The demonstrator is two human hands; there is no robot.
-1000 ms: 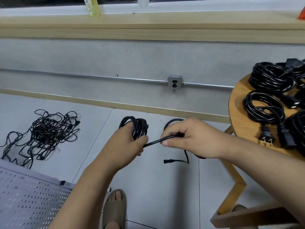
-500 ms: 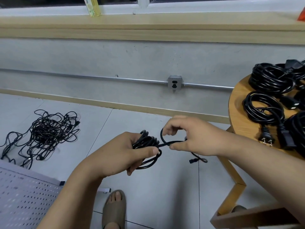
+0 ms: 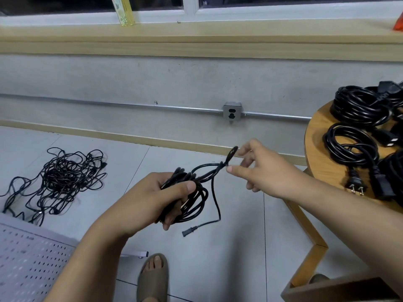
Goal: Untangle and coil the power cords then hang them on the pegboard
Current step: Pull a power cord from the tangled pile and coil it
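Note:
My left hand grips a black power cord wound into a bundle, held above the floor at the centre. A short tail hangs from the bundle, ending in a small connector. To the right, the thumb and fingers of my right hand pinch a small loop of the same cord, just above the bundle. A tangled heap of black cords lies on the floor at left. The white pegboard lies flat at the bottom left corner.
A round wooden table at right carries several coiled cords with plugs. A wall socket sits on a metal conduit ahead. My sandalled foot stands on the tiled floor below the hands.
My right hand has wrapped the cord's tail round the bundle and lifted a small loop up and to the right. My left hand has turned the bundle flatter while keeping its grip.

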